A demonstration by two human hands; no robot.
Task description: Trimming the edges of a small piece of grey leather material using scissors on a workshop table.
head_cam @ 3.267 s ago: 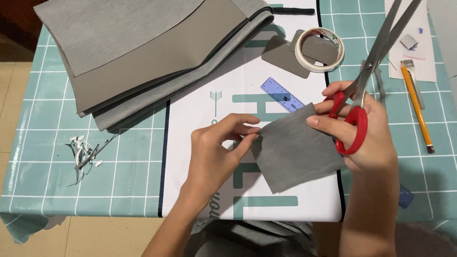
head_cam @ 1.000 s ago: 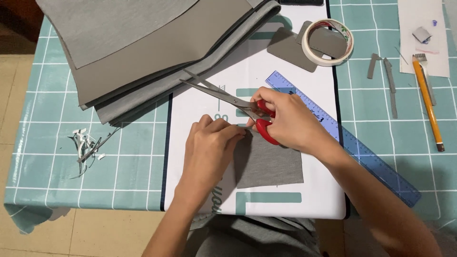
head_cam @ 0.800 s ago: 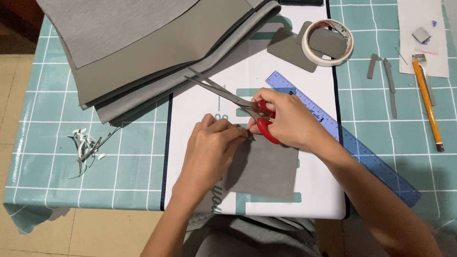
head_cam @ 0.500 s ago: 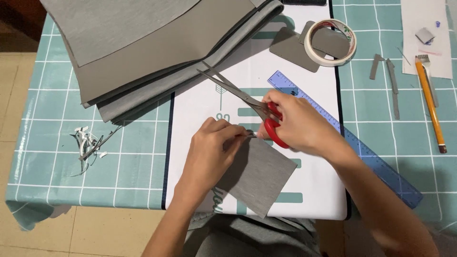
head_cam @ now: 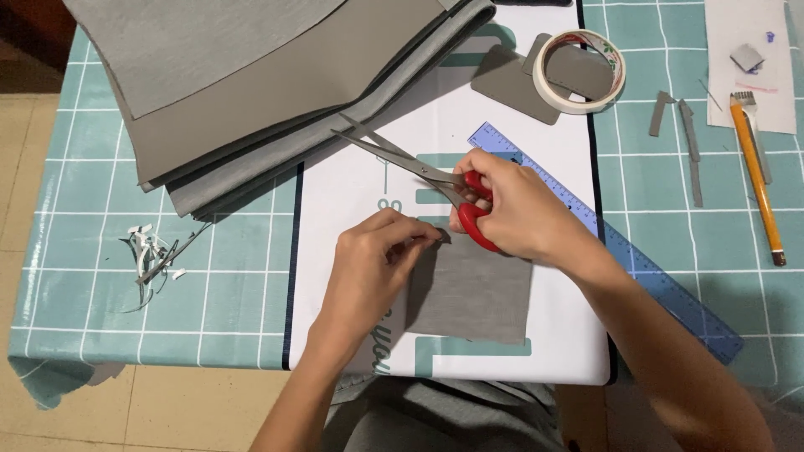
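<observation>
Just now you levelled the swatch (head_cam: pixel 469 293) near the worktop's front edge; left fingers (head_cam: pixel 419 238) pinched its corner, right hand (head_cam: pixel 511 213) gripped half-open scissors (head_cam: pixel 419 172).

The left hand (head_cam: pixel 378 259) covers the grey square's (head_cam: pixel 473 293) near corner; the right hand (head_cam: pixel 511 213) hides the scissors' (head_cam: pixel 419 172) red handles and part of the ruler (head_cam: pixel 636 259); the fabric stack (head_cam: pixel 268 84) runs off the top edge
</observation>
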